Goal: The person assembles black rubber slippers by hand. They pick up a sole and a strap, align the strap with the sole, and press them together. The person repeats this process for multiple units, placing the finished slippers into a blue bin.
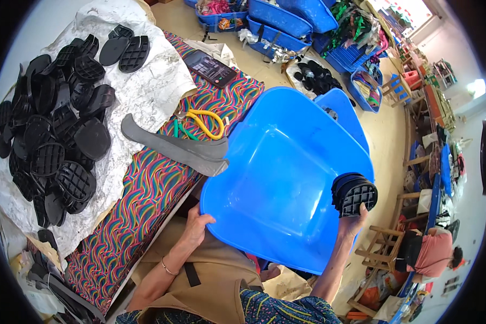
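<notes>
My left hand is closed on the near left rim of a large blue plastic tub. In my right hand is a short stack of black shoe-heel pieces, held over the tub's right side. The top piece is rounded and has a grid of ribs; the stack hides part of my fingers. More black heel pieces of the same kind lie heaped on a white, stained sheet to the left, some grid side up and some smooth.
A patterned cloth covers the table, with long grey sole-like strips, yellow-handled scissors and a phone on it. Blue crates stand on the floor beyond. At right, a person sits near wooden stools.
</notes>
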Demonstrator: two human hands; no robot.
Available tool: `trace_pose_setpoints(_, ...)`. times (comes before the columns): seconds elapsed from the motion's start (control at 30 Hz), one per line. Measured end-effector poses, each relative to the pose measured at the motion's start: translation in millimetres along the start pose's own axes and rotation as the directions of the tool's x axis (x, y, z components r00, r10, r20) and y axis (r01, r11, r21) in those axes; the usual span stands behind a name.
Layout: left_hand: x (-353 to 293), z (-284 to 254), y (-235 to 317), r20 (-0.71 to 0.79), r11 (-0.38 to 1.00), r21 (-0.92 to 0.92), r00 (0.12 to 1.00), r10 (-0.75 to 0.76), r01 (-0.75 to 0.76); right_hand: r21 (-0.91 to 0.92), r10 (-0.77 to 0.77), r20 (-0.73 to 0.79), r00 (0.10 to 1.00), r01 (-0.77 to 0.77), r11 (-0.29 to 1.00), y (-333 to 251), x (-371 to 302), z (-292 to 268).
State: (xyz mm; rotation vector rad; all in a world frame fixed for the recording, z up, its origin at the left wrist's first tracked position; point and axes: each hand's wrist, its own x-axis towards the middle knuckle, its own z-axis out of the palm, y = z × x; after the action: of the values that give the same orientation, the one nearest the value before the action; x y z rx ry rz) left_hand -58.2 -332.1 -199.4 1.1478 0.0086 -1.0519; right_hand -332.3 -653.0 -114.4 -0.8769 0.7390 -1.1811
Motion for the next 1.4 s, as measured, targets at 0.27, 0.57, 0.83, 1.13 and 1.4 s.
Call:
trace_pose_setpoints(0.27,-4.8,9.3,8.9,0.022,0.998,0.053,0.999,0.035,-0.037,-0.237,0.137,0.145,0.980,-0.100,0.966,15.2,29.8,15.5)
trace_pose_setpoints(0.57,-21.8,-1.1,-2.8,-0.024,0.979,-0.058,0.980,-0.198,0.197,-0.649,0.203,0.057,0.978,-0.118,0.752,47.5,62.5,71.2)
trace_pose_setpoints(0.83,-14.1,-2.5,1.8,-0.001,0.967,-0.087,0.970,-0.242,0.241,-0.711,0.322,0.025,0.946,-0.210,0.671,76.8,68.5,100.1)
trace_pose_setpoints(1.13,-14.6,-5.7,-2.1,0.002,0.989,0.017,0.989,-0.148,0.148,-0.846,0.268,0.089,0.959,-0.069,0.529,125.3,113.2,107.9)
trace_pose_setpoints(1.4,-10.1,-8.5,-0.1,0.035,0.971,0.213,0.992,-0.122,0.112,-0.985,0.227,-0.026,0.974,0.014,-0.170,159.0,127.8,153.7)
